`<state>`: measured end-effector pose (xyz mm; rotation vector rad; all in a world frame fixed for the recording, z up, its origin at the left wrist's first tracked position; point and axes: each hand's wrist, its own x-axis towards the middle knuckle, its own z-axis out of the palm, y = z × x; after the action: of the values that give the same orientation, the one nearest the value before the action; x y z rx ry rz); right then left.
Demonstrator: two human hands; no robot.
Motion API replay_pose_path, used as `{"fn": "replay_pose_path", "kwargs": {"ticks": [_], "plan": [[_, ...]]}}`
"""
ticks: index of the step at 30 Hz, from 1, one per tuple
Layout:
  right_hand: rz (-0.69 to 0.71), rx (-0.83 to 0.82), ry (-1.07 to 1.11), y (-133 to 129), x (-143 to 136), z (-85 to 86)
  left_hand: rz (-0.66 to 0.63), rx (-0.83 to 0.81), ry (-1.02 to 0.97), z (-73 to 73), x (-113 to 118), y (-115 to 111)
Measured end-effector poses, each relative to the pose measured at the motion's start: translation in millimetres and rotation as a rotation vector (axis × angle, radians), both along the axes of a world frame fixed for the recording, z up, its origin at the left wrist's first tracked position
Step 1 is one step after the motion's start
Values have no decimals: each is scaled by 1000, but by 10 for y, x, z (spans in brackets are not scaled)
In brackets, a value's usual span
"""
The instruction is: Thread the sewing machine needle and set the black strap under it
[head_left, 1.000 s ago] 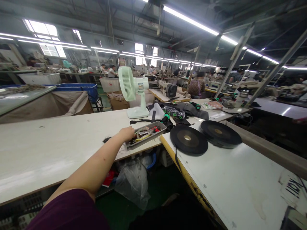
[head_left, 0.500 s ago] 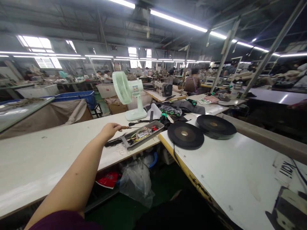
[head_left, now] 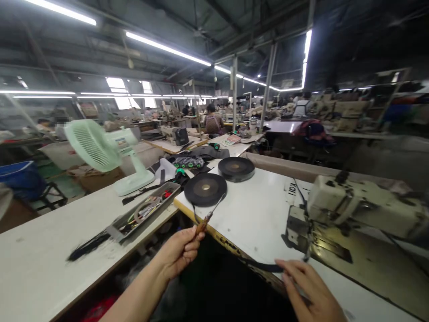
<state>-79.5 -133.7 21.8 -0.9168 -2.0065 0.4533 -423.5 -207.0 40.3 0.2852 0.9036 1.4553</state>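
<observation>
The left hand [head_left: 181, 250] is closed round a wooden-handled tool [head_left: 203, 224] near the desk [head_left: 244, 219], seemingly so its metal shaft [head_left: 218, 204] points free; the right hand [head_left: 308, 288], otherwise loosely open, pinches a black strap [head_left: 264, 267].

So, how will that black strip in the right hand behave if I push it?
The black strip is probably floppy: it curves beyond the grip of the right hand. It looks narrow and thin, so it should be light. Pushed endwise, that slim shape would likely buckle.
</observation>
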Motion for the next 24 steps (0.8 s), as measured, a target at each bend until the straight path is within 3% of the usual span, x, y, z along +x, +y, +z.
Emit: {"fn": "replay_pose_path", "kwargs": {"ticks": [4,7,11,14,19,22,24], "plan": [[73,-337,44,-99,-260,93,-187,-79,-173,-185,638,123],[91,-505,172,-112,-348,72,-276,-169,-219,-291,1021,153],[156,-645,342,-113,-332,-19,-391,-256,-196,-348,1403,182],[152,-790,451,-133,-259,-32,-545,-232,-88,-317,1608,224],[200,-916,574,-155,155,35,-849,-7,453,-154,1837,381],[187,-930,521,-105,647,54,-889,34,670,-57,2001,532],[84,-909,395,-18,1021,71,-878,32,645,-16,2175,647]]}}
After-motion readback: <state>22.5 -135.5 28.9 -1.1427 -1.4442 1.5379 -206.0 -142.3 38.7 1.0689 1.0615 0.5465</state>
